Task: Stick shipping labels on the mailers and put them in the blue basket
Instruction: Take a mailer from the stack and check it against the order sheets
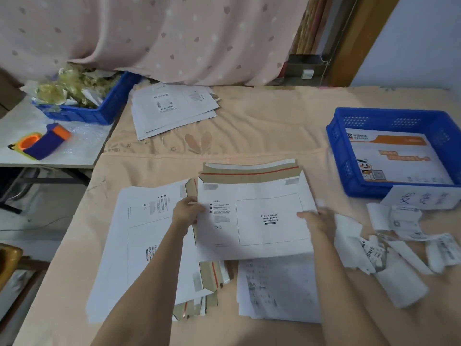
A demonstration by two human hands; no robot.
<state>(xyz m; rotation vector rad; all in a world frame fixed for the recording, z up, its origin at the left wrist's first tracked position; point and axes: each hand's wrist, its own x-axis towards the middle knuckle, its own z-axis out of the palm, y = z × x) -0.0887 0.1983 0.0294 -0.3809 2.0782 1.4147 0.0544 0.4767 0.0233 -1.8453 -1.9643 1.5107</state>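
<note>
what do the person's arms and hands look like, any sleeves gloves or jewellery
Both forearms are bare for the whole length in view, with no sleeve showing. The left hand and the right hand are bare too, with no gloves. No watch, bracelet or ring can be made out, though the picture is somewhat blurred.

I'm holding a white mailer, black print and a thin black box outline on it; brown flap with a red strip is showing at the top. White mailers under my left hand, brown edges with red stripes peeking out. Tablecloth is showing peach with a faint leaf pattern. Blue basket on the right is holding a white-and-orange envelope. Second blue crate is sitting far left, yellowish scraps inside. Tape dispenser is looking purple and orange. Curtain is hanging pink, white and mauve spots. Label scraps are lying white with black print.
</note>
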